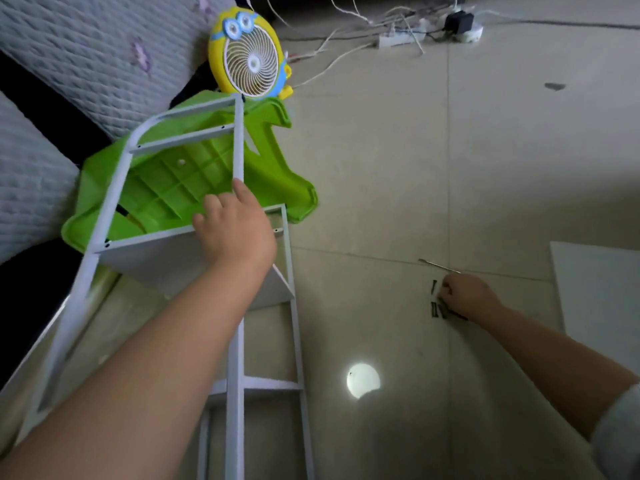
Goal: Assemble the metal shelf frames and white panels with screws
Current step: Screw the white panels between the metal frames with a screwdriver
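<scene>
A white metal shelf frame [104, 216] stands tilted at the left, with a white panel [156, 261] fixed between its rails. My left hand [235, 230] grips the frame's right upright just above the panel. A second frame [294, 306] runs beside it on the right. Several black screws [434, 303] lie on the tiled floor at the right. My right hand [467, 296] is down among them with fingers curled, pinching at the screws. A thin metal screwdriver [438, 265] lies just beyond that hand.
A green plastic stool [194, 181] lies overturned behind the frame. A yellow cartoon fan [249, 53] stands past it, beside a quilted mattress [86, 53]. Power strips and cables [415, 32] trail along the far floor. Another white panel [599, 289] lies at the right edge.
</scene>
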The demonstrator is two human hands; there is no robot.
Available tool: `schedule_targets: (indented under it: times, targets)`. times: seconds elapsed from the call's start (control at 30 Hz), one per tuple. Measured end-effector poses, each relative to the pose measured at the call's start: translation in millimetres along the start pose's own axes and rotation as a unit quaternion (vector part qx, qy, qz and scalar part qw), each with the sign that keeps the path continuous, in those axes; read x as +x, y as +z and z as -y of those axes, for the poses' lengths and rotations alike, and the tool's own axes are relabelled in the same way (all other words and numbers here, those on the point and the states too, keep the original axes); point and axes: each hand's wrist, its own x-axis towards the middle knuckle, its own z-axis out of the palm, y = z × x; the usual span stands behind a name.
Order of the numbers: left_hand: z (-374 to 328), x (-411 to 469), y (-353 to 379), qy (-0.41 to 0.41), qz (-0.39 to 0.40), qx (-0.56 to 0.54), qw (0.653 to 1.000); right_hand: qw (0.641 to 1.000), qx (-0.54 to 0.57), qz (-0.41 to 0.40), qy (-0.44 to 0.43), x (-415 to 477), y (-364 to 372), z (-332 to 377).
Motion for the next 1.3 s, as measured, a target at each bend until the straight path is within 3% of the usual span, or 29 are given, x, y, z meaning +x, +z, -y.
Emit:
schedule_targets:
  times: [0.2,0.4,0.63,0.7,0.77,0.83,0.93,1.0,1.3]
  targets:
    - [3,-4,-3,-0.006,0.013,-0.01,1.0,0.991,0.093,-0.063,0.066,25,20,23]
    - [4,-1,-6,-0.004,0.014,-0.02,1.0,0.99,0.1,-0.05,0.088,29,16,44]
    - [2,0,-12,-0.012,0.024,-0.083,0.996,0.979,0.179,-0.073,-0.067,13,-29,107]
    - [11,4,-13,-0.025,0.032,-0.181,0.983,0.964,0.216,-0.09,-0.125,-1,-48,130]
    - [27,7,-16,-0.028,0.068,-0.318,0.945,0.943,0.269,-0.106,-0.163,-17,-67,152]
    - [49,7,-20,0.014,0.092,-0.374,0.923,0.913,0.354,-0.091,-0.183,-33,-84,171]
    - [77,6,-23,0.126,0.092,-0.305,0.939,0.853,0.485,-0.023,-0.193,-54,-106,199]
    - [87,9,-21,0.175,0.087,-0.246,0.949,0.832,0.513,-0.008,-0.209,-64,-114,215]
    - [88,31,-20,0.229,0.116,-0.198,0.946,0.834,0.513,-0.086,-0.184,-67,-127,257]
